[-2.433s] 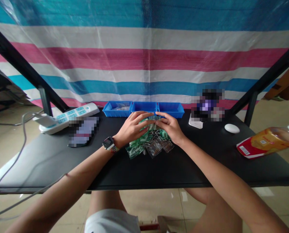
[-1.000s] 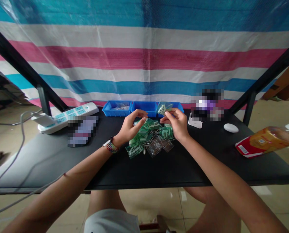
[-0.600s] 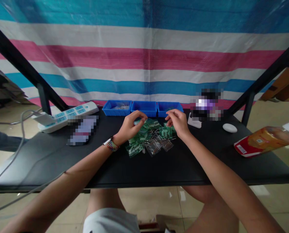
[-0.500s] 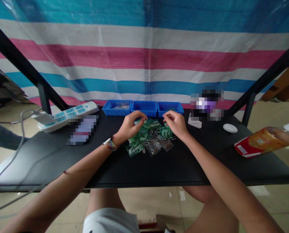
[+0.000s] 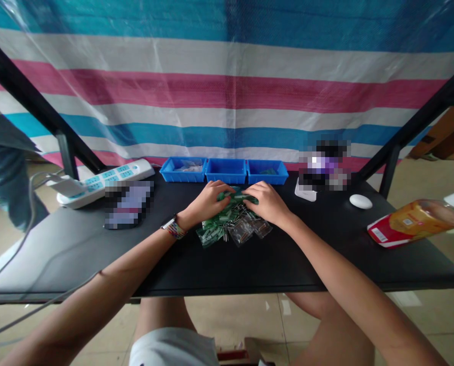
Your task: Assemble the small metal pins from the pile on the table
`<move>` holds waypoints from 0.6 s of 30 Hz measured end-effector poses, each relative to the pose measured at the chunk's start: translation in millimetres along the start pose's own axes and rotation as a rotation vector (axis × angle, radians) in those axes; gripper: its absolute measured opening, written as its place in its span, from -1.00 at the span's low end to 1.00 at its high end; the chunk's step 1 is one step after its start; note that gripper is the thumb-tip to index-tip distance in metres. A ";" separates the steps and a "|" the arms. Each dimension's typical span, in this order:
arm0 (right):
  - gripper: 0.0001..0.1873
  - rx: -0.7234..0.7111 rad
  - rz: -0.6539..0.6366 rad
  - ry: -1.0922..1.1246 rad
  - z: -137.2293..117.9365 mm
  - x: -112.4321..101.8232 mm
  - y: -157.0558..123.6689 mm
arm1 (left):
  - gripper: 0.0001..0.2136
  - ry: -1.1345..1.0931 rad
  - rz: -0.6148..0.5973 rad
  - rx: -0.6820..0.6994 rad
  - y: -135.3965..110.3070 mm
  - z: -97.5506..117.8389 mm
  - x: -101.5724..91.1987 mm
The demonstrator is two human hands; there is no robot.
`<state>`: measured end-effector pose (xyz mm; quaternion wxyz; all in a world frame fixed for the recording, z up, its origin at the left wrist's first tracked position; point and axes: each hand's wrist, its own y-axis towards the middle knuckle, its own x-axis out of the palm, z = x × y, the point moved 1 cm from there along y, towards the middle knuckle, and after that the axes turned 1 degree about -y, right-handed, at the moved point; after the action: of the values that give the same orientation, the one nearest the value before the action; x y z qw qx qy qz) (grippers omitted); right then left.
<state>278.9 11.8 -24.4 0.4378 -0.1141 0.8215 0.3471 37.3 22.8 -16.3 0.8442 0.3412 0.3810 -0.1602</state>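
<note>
A loose pile of small green plastic packets (image 5: 221, 219), mixed with thin metal pins (image 5: 227, 234), lies on the black table. Two clear packets with brownish contents (image 5: 242, 231) rest at the pile's near right side. My left hand (image 5: 206, 201) reaches into the far left of the pile, thumb and fingers closed around green packets. From the right, my right hand (image 5: 268, 203) grips green packets at the pile's far edge, its fingertips close to the left ones. Exactly how many packets each holds is hidden.
Behind the pile stand three blue bins: the left bin (image 5: 183, 175) holds clear packets, the middle bin (image 5: 227, 178) is beside it, the right bin (image 5: 268, 179) holds something green. Around them are a power strip (image 5: 110, 178), a phone (image 5: 129, 206), a white oval object (image 5: 361, 202) and a drink bottle (image 5: 413, 221).
Both hands have moved inward and down onto the green packets, from pinched fingers held over the pile's sides. At far left, a person's legs have come further into view.
</note>
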 end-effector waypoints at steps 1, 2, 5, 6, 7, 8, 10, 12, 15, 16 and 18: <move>-0.78 -0.007 0.016 -0.013 -0.4 -1.8 0.2 | -0.76 0.004 0.005 -0.002 0.2 0.6 -0.6; -0.80 -0.006 0.036 -0.021 -0.7 -3.7 0.4 | -0.76 0.008 0.009 -0.006 0.4 0.9 -1.2; -0.80 0.023 0.121 0.036 -2.1 -8.4 1.6 | -0.78 -0.002 0.013 -0.030 0.4 0.8 -2.5; -0.81 0.041 0.157 0.090 -2.8 -9.2 2.2 | -0.77 -0.019 0.013 -0.038 0.3 0.6 -2.6; -0.82 0.067 0.197 0.161 -3.6 -9.7 2.9 | -0.75 -0.042 0.016 -0.047 0.0 0.5 -2.8; -0.82 0.103 0.238 0.249 -4.4 -9.7 3.7 | -0.70 -0.063 0.025 -0.055 -0.2 0.7 -3.0; -0.80 0.207 0.306 0.466 -5.9 -8.6 5.7 | -0.57 -0.074 0.062 -0.059 -0.7 2.6 -4.5; -0.71 0.330 0.332 0.725 -7.7 -6.2 7.5 | -0.45 -0.026 0.110 -0.019 -0.9 7.5 -8.1; -0.56 0.483 0.294 1.074 -13.0 -2.8 8.5 | -0.45 0.085 0.135 0.126 -0.7 19.0 -16.6; -0.49 0.518 0.271 1.150 -15.6 -2.5 8.3 | -0.51 0.112 0.130 0.176 -0.7 23.0 -19.6; -0.35 0.552 0.204 1.249 -21.8 -3.7 7.2 | -0.65 0.139 0.119 0.240 -1.1 29.7 -24.8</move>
<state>263.5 2.0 -9.8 -0.1392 -0.0994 0.9847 0.0341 36.2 1.6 16.1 0.7770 0.4719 0.3958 -0.1302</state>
